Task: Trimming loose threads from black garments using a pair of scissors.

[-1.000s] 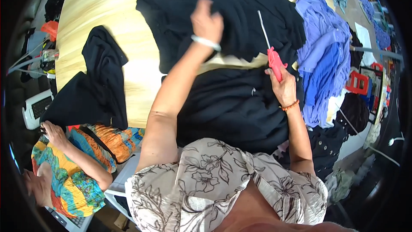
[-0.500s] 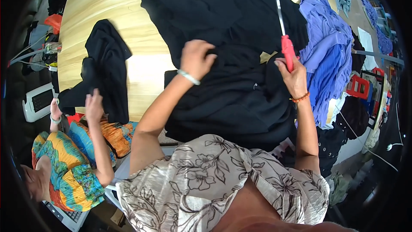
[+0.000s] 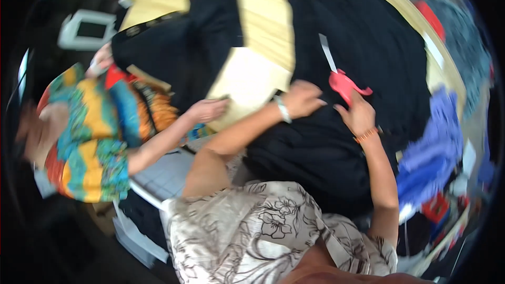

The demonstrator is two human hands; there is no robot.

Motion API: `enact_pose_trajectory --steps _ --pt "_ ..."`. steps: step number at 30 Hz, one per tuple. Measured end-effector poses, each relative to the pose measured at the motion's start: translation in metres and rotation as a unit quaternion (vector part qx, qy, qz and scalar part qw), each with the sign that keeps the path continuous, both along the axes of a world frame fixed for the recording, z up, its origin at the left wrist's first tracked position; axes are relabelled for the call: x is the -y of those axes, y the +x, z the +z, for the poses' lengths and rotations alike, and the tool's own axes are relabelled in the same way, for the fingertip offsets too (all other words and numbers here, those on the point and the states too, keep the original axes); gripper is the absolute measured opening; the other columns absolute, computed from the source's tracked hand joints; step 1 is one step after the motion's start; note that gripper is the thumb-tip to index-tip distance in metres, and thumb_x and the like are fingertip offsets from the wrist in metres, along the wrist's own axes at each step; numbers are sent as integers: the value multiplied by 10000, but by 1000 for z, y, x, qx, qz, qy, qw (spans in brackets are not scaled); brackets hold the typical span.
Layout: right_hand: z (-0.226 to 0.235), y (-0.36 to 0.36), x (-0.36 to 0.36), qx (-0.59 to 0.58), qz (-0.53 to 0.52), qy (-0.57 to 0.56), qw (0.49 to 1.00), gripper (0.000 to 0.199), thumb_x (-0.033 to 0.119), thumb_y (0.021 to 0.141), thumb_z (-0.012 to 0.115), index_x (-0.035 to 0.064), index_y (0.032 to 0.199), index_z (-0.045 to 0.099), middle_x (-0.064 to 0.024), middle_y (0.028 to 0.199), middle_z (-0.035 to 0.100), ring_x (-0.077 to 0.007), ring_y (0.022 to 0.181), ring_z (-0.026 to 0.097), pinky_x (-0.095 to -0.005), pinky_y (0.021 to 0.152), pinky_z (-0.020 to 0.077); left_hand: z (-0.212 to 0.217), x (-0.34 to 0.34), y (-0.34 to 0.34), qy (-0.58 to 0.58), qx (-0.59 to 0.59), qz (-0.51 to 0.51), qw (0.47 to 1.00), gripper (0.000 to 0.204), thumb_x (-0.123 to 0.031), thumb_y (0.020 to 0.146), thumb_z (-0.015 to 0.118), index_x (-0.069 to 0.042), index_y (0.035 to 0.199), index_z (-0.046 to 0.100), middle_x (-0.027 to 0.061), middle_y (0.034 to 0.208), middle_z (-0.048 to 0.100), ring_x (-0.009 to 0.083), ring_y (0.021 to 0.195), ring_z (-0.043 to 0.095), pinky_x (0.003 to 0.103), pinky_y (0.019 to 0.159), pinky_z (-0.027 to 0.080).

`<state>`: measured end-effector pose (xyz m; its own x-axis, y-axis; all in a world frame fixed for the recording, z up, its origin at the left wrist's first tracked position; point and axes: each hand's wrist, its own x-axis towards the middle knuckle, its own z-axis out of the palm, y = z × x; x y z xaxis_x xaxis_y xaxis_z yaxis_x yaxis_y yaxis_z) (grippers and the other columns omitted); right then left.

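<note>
The pink-handled tool [image 3: 344, 85] is over the black cloth [image 3: 368, 31], its long axis slanting leftward and its metal blade pointing away from the wearer. The right hand [image 3: 360, 114] grips its handle. The left hand [image 3: 303, 99] is at the cloth, fingers bent; blur hides whether it holds any. Purple clothing [image 3: 434, 144] lies right of the cloth on the worktop [image 3: 268, 13].

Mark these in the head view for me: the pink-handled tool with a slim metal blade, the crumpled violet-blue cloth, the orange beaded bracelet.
Pink-handled tool [image 3: 341, 80]: head view, upper handle.
Crumpled violet-blue cloth [image 3: 434, 144]: head view, middle folds.
Orange beaded bracelet [image 3: 366, 135]: head view, middle of its visible arc.
</note>
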<state>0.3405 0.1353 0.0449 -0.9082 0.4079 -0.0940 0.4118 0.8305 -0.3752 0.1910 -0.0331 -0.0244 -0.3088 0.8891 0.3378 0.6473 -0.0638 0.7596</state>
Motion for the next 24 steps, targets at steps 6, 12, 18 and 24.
enact_pose_trajectory --steps 6,12,18,24 --pt "-12 -9 -10 -19 -13 -32 999 470 -72 657 562 -9 1123 574 -284 883 635 -466 866 612 -511 759 497 66 5 11 -7 187 -75 980 397 -313 879 680 14 752 494 213 584 474 414 567 530 439 501 385" --pt "32 -3 -4 -124 -58 -110 985 490 -66 713 529 46 1177 641 -200 911 684 -270 874 685 -365 800 498 51 23 -3 -135 62 -6 989 672 -369 710 802 3 1190 515 190 1041 594 391 968 595 427 834 497" --pt "85 -8 25 -117 -75 -55 989 322 16 709 666 27 1022 597 -144 724 519 -287 655 503 -339 643 463 18 28 -7 -216 -72 73 971 467 -202 678 795 -98 1097 615 80 1027 600 268 1012 544 373 840 397" --pt "120 5 17 -110 -144 -4 984 445 95 708 769 22 1114 602 -207 819 629 -406 779 628 -384 703 507 1 34 -48 -29 16 235 971 468 12 604 653 -44 1067 621 146 1074 634 367 1038 581 456 881 458"
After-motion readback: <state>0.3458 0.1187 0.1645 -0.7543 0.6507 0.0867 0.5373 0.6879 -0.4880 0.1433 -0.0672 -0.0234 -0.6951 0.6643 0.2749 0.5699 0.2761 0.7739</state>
